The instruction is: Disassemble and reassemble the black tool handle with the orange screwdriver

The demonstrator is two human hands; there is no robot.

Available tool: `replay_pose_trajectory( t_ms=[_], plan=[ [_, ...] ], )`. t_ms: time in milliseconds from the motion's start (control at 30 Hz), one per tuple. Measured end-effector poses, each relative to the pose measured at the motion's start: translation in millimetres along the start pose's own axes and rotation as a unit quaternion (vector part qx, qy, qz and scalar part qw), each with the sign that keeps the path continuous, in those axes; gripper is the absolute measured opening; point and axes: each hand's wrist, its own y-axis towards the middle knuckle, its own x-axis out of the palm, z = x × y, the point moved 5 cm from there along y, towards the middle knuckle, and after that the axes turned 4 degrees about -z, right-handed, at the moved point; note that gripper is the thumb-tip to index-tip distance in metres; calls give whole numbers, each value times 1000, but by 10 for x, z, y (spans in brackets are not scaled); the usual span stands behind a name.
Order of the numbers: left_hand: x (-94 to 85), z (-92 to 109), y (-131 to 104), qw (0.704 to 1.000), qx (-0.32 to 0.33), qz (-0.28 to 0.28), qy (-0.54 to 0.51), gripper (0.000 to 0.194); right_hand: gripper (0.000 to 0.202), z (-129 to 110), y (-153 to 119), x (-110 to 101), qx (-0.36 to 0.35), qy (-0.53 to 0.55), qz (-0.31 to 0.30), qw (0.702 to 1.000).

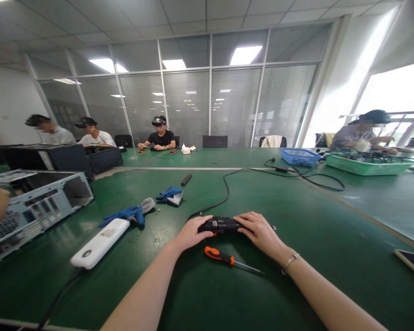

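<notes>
A black corded power tool [222,225] lies on its side on the green table in front of me; its exact kind is hard to make out. My left hand [193,233] grips its left end, near the cord, with the thumb along the near side. Over the right end curve the fingers of my right hand [257,230], which hides part of that end. Just on the near side of the tool rests a screwdriver [219,255] with an orange and black handle, its shaft pointing right. Neither hand touches it.
Left of me are a white power bank-like device [101,243], blue gloves [124,215] and a metal computer case [62,193]. The black cord [227,184] runs toward a blue basket [300,157] and a green basket [369,166]. Several people sit around the table.
</notes>
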Motion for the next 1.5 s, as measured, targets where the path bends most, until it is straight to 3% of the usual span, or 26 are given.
replay_pose_trajectory(
  t_ms=[233,600,1000,1500],
  plan=[
    [11,-14,27,1000,-17,-7,-3,54,32,40,24,-10,11,14,-31,999],
    [46,34,32,1000,12,-12,-1,58,32,76,-2,-34,12,15,-50,999],
    [75,-13,33,1000,8,-14,4,70,32,60,-17,-51,2,17,-28,999],
    [100,-89,30,999,7,-12,29,68,34,78,-10,-4,7,25,-35,999]
  ],
)
